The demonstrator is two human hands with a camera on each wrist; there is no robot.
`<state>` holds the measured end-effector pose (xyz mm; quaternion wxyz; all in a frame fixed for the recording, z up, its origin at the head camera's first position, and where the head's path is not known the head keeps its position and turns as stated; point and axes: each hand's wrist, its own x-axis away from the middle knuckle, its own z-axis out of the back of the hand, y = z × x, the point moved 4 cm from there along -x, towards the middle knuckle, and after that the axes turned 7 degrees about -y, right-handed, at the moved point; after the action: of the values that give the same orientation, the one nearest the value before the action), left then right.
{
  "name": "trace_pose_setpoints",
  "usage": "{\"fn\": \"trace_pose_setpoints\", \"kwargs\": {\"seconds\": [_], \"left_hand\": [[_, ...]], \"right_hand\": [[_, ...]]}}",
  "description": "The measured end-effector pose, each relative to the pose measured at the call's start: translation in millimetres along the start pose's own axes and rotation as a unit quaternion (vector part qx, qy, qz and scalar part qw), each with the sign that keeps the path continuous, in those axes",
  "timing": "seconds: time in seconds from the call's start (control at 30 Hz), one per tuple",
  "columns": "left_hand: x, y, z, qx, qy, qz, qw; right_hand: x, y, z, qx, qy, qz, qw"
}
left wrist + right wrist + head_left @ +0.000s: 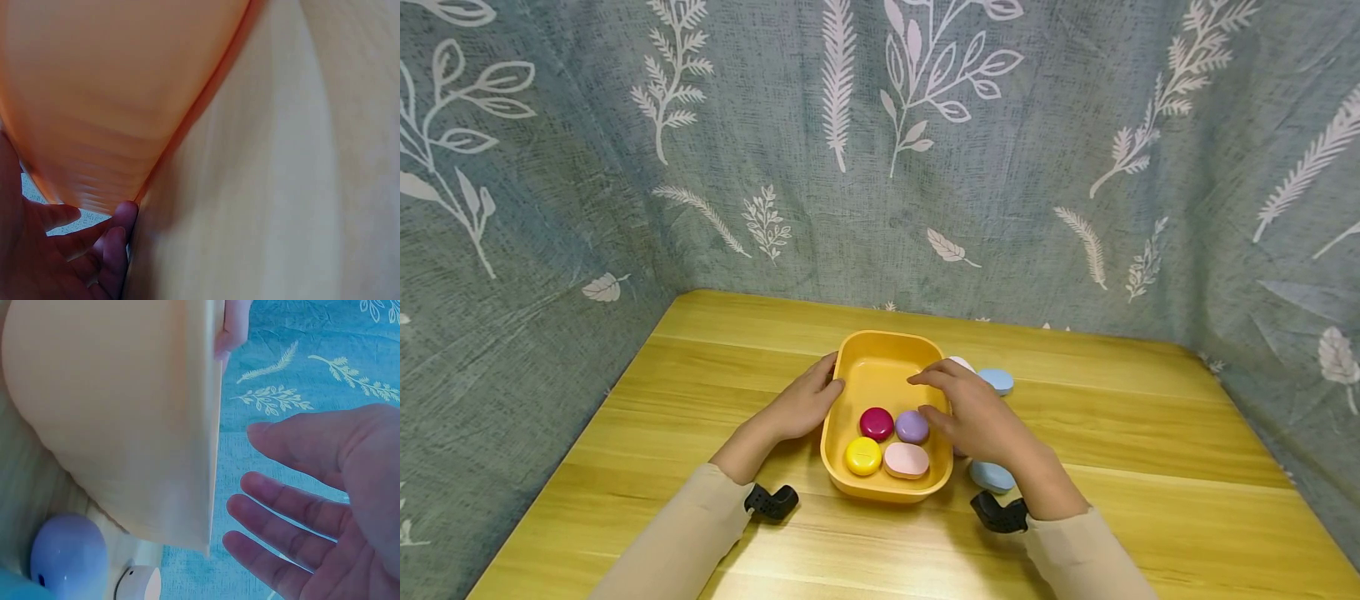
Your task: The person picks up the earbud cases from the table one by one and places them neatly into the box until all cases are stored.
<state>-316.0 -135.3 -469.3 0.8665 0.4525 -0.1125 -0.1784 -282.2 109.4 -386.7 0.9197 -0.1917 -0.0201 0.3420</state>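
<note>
My left hand (803, 402) grips the left side of a yellow-orange rectangular tub (880, 375), its thumb at the rim and its fingers along the outer wall. Over the tub's right rim hovers my right hand (981, 412), its fingers apart with nothing between them. Inside the tub's near half lie a glossy dark red disc (876, 424), a lavender disc (912, 427), a yellow disc (863, 456) and a pale pink oval piece (906, 460). The lavender disc is closest to the right thumb.
Right of the tub lie a light blue oval piece (997, 381), a second blue oval (992, 477) and a partly hidden white piece (961, 363). A purple piece (69, 556) shows beside the tub in the right wrist view. A leaf-patterned curtain (865, 233) hangs behind the wooden table (1120, 433).
</note>
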Motion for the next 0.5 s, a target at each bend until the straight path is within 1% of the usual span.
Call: {"fn": "trace_pose_setpoints", "kwargs": {"seconds": [0.2, 0.5], "left_hand": [[0.8, 0.3, 0.0, 0.0, 0.002, -0.002, 1.0], [0.5, -0.5, 0.4, -0.004, 0.002, 0.008, 1.0]], "right_hand": [[6.2, 6, 4, -0.006, 0.008, -0.006, 0.9999], [14.5, 15, 8, -0.011, 0.007, -0.022, 0.9997]]}}
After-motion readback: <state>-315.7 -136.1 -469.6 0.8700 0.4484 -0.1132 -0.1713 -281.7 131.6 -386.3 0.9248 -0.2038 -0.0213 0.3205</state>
